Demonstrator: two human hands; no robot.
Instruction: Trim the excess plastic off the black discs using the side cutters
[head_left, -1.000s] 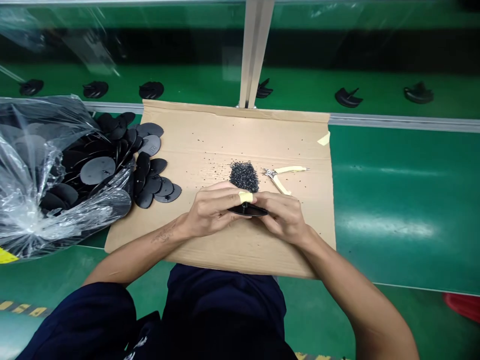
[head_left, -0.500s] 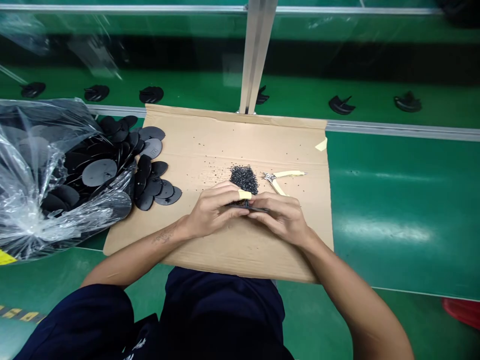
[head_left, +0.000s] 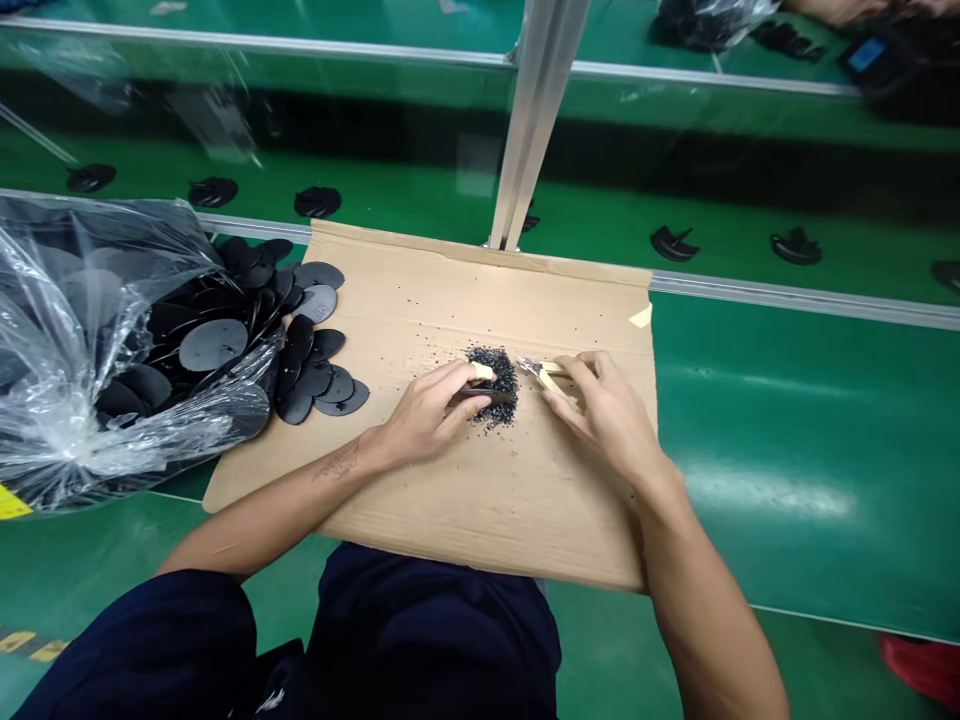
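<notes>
My left hand [head_left: 426,412] pinches a thin black plastic disc [head_left: 491,397], held almost edge-on, and yellow tape wraps one fingertip. Just beneath the disc lies a heap of small black plastic bits [head_left: 504,372] on a cardboard sheet [head_left: 450,520]. To the right, my right hand [head_left: 613,415] has its thumb and fingers around the pale yellow handles of a pair of side cutters [head_left: 549,370]. The jaws of the cutters point left, towards the heap, apart from the disc.
At left a clear plastic bag [head_left: 82,400] bulges with black discs. Loose black discs [head_left: 313,380] overlap on the cardboard's left edge. A metal post [head_left: 525,140] rises behind the cardboard. Dark parts [head_left: 675,243] stand spaced along the green surface beyond the rail. Someone's hand [head_left: 840,10] shows at top right.
My right hand has let go of the black disc, moved right and taken hold of the side cutters. The disc stays in my left hand. The camera view has shifted slightly.
</notes>
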